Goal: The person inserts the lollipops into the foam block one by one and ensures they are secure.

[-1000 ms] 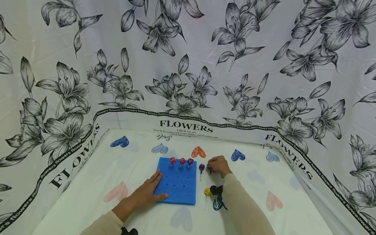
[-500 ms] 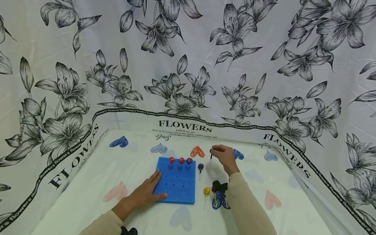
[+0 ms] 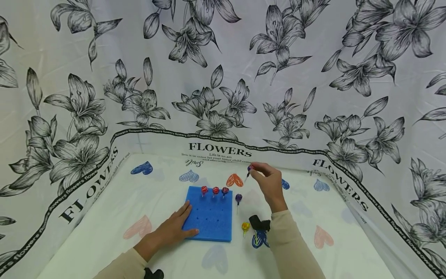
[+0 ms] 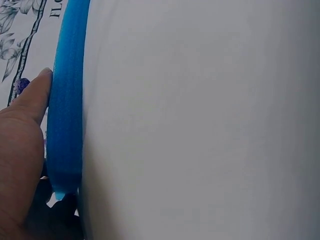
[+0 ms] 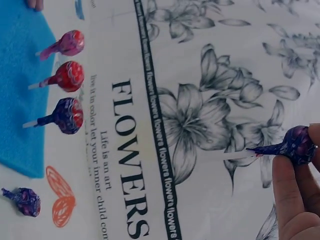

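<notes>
My right hand point(image 3: 271, 184) pinches a purple-wrapped lollipop point(image 5: 296, 144) by its head, up above the cloth, its white stick pointing down and left in the head view. My left hand point(image 3: 170, 231) lies with fingers spread on the left edge of a blue foam board point(image 3: 212, 230); the left wrist view has the thumb along the board's side. Upright along the board's far edge stand a pink-red lollipop point(image 5: 71, 43), a red lollipop point(image 5: 70, 76) and a dark blue-and-red lollipop point(image 5: 68, 116). Nearer the front, small holes dot the board.
Another purple lollipop point(image 3: 238, 198) lies right of the board on the heart-printed cloth point(image 3: 167, 263). A yellow lollipop point(image 3: 245, 226) is nearer the front, beside the black wrist-camera gear point(image 3: 258, 223). A flower-printed curtain point(image 3: 216, 50) hangs behind.
My right hand has lifted the purple lollipop off the cloth right of the board and moved it up and away, its stick now tilting. The left hand has stayed on the board.
</notes>
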Tool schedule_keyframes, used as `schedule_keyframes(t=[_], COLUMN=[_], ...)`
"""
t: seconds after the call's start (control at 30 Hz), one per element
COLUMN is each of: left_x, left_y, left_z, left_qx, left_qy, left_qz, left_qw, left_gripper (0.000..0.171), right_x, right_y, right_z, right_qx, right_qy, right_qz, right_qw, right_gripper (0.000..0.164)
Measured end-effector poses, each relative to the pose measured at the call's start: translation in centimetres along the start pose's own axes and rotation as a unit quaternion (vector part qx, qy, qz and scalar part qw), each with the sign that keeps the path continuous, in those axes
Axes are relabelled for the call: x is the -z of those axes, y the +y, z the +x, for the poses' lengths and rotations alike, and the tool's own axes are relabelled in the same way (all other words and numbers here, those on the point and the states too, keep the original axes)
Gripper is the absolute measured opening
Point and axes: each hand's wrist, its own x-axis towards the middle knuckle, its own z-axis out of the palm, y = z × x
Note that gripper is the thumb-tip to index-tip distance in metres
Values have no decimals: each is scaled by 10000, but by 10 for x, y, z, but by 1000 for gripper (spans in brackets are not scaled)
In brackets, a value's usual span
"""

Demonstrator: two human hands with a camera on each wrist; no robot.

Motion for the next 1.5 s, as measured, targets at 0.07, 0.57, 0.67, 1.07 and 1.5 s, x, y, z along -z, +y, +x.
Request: schedule_keyframes(t=[0.07, 0.57, 0.67, 1.07, 1.5], left_x=[0, -2, -2, 1, 4], left_y=[0, 0, 0, 2, 3], left_z=[0, 0, -1, -2, -2], left_qx=[6, -15, -17, -2, 0], left_qy=[-3, -33, -38, 13, 8], left_qz=[-14, 1, 24, 42, 27], left_qw=[10000, 10000, 10000, 10000, 10000], left_gripper=[104, 105, 104, 104, 104], right_x=[-3, -23, -27, -56, -94], right_y=[-9, -56, -62, -66, -28], right_z=[-1, -11, -13, -23, -31], right_qx=[249, 1588, 1787, 2067, 1788], right_qy=[-56, -423, -515, -646, -679], right_qz=[134, 673, 833, 1159, 1297], right_qw=[9996, 9841, 9790, 9694, 9729], right_gripper=[23, 25, 25, 23, 26])
